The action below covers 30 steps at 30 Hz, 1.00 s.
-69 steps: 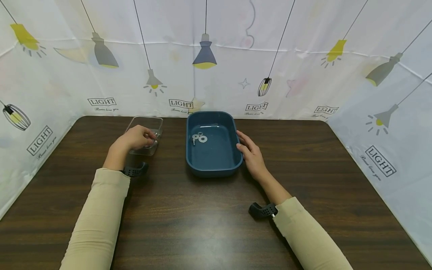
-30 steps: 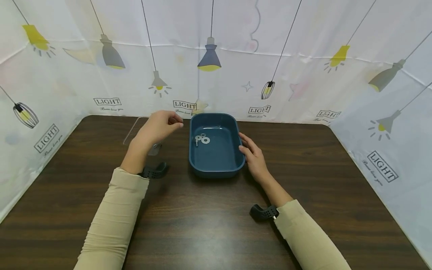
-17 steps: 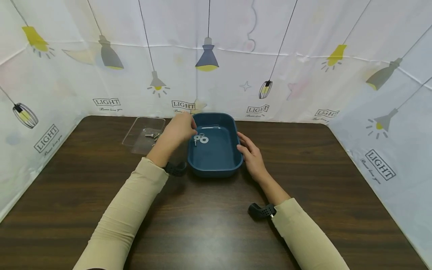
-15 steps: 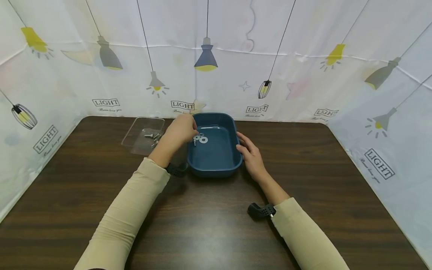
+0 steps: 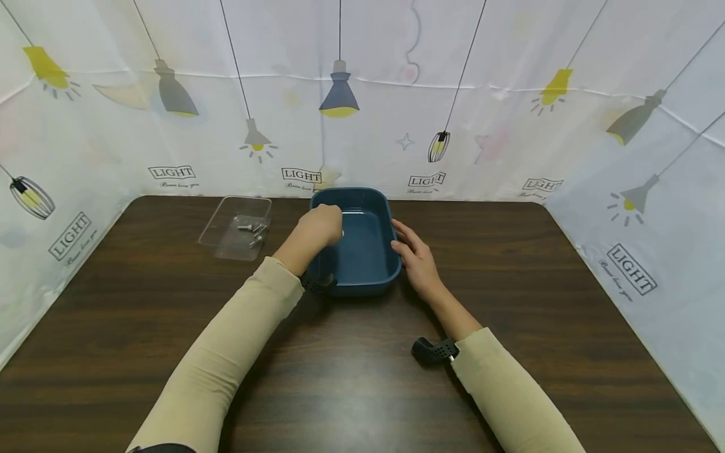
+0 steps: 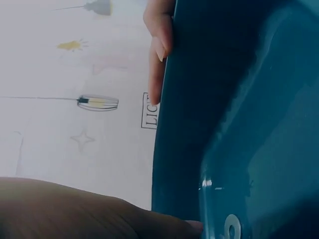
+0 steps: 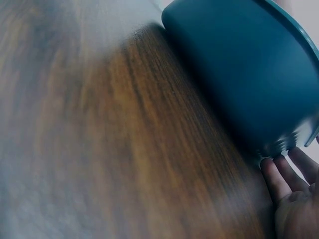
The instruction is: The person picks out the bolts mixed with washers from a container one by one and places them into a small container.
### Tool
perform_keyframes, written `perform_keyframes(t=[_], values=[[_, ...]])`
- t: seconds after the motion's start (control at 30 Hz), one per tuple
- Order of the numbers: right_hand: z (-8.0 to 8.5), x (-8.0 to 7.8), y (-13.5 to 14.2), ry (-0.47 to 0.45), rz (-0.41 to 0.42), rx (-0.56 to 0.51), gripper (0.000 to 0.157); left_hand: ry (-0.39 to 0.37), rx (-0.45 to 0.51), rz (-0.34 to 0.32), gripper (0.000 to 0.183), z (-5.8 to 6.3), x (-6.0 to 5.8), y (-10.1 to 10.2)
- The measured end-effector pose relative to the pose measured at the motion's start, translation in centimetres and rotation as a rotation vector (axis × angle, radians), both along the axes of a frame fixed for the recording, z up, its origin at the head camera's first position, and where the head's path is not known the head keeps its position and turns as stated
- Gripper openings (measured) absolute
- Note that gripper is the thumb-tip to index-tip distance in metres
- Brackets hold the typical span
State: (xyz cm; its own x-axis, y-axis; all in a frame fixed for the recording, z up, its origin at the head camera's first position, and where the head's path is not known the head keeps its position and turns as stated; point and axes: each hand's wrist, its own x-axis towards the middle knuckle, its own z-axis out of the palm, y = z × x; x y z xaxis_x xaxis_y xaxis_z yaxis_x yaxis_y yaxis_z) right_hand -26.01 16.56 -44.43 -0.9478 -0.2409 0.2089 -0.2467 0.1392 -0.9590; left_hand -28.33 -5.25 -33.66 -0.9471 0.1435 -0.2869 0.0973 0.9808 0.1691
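My left hand (image 5: 321,224) reaches over the left rim into a dark blue rectangular bin (image 5: 368,255), its fingertips hidden behind the back of the hand. I cannot tell whether the fingers hold anything. In the left wrist view a flat metal washer (image 6: 233,217) lies on the bin floor close to a fingertip of that hand. The other small metal parts in the bin are covered by the hand in the head view. My right hand (image 5: 419,261) rests against the bin's right outer wall, with extended fingers (image 7: 278,179) touching the wall in the right wrist view.
A clear plastic box (image 5: 223,234) stands left of the bin, with several screws (image 5: 246,227) in its right part. Both containers sit near the back edge of the dark wooden table (image 5: 351,365). A white lamp-print cloth (image 5: 379,138) hangs behind and at both sides.
My left hand has gone from the clear box rightward over the bin's rim and down into it, now covering the washers and bolt there. The right hand has stayed at the bin's side.
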Motion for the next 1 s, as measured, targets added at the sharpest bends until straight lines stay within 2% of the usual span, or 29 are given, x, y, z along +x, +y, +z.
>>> perform_keyframes(t=[0.27, 0.53, 0.8, 0.87, 1.0], values=[[0.0, -0.1, -0.1, 0.002, -0.014, 0.018, 0.048, 0.013, 0.002, -0.01, 0.031, -0.9, -0.3, 0.4], [-0.2, 0.0, 0.1, -0.013, -0.013, 0.016, 0.049, 0.118, 0.025, 0.067, 0.029, -1.9, 0.4, 1.1], [-0.2, 0.0, 0.1, -0.011, -0.012, 0.021, 0.049, 0.083, -0.011, -0.017, 0.024, -2.5, 1.1, 1.9], [-0.3, -0.1, 0.0, -0.01, -0.007, 0.013, 0.049, 0.099, 0.017, -0.009, 0.022, -2.8, 1.1, 1.9], [0.1, 0.0, -0.1, -0.012, 0.001, 0.012, 0.049, 0.189, 0.08, 0.015, 0.019, -3.5, 0.8, 1.6]])
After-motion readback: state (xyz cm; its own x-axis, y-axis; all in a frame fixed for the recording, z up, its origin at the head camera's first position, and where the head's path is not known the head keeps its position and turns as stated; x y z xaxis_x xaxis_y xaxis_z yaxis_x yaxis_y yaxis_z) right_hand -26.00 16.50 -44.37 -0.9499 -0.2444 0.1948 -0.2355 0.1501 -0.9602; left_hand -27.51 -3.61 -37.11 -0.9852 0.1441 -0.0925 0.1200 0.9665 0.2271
